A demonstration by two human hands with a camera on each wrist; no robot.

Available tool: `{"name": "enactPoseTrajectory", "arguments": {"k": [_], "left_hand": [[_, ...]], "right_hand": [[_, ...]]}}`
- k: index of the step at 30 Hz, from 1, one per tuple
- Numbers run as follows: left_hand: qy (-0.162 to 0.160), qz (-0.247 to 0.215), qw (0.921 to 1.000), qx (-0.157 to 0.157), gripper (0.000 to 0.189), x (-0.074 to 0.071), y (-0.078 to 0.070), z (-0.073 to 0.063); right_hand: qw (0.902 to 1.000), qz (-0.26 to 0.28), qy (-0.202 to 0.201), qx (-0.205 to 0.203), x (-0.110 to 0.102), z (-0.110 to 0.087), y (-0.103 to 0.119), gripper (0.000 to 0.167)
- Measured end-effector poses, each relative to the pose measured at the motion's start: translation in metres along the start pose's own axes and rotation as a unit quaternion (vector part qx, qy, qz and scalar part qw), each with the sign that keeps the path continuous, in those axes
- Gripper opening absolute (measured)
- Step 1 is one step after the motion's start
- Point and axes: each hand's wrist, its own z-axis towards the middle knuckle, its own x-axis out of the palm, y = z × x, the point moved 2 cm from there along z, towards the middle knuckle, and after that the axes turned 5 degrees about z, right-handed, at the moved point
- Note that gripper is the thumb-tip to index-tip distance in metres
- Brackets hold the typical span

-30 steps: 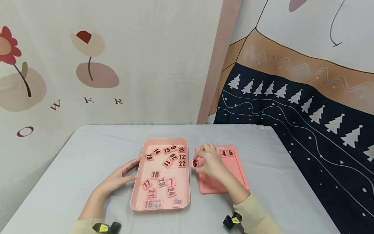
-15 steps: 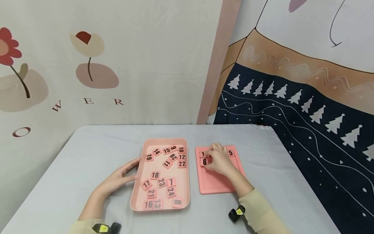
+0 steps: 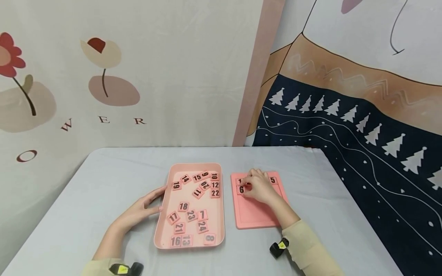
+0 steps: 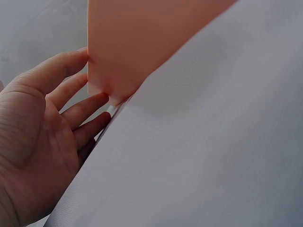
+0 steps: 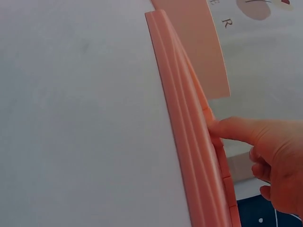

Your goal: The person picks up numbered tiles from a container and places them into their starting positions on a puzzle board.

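A pink square tile marked 6 lies in the second row of a pink framed board, at its left side. My right hand pinches this tile by its right part between thumb and forefinger, and covers much of the top row. Tiles 1 and 5 show at that row's ends. In the right wrist view a digit of the right hand reaches over the board's rim. My left hand touches the left edge of a light pink tray with extended fingers.
Inside the tray lie several loose number tiles, such as 18, 22 and 16, turned various ways. Both tray and board rest on a white-covered table. Printed cloths hang behind it.
My right hand has carried the 6 tile rightward from beside the tray onto the board, then moved it slightly up against the top row. The left hand has stayed at the tray.
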Motion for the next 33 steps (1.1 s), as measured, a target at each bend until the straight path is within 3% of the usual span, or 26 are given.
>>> {"name": "enactPoseTrajectory", "arguments": {"k": [14, 22, 33], "left_hand": [[-0.003, 0.003, 0.9999, 0.010, 0.063, 0.000, -0.001, -0.001], [-0.003, 0.000, 0.9999, 0.012, 0.063, 0.000, -0.003, -0.001], [-0.003, 0.008, 1.0000, 0.005, 0.064, 0.001, -0.005, -0.001]], "right_hand": [[0.9990, 0.025, -0.037, 0.004, -0.001, -0.005, 0.004, 0.030], [0.9953, 0.061, -0.060, -0.044, -0.008, -0.007, 0.041, 0.034], [0.9908, 0.080, -0.011, -0.108, 0.006, -0.006, 0.087, 0.032]]}}
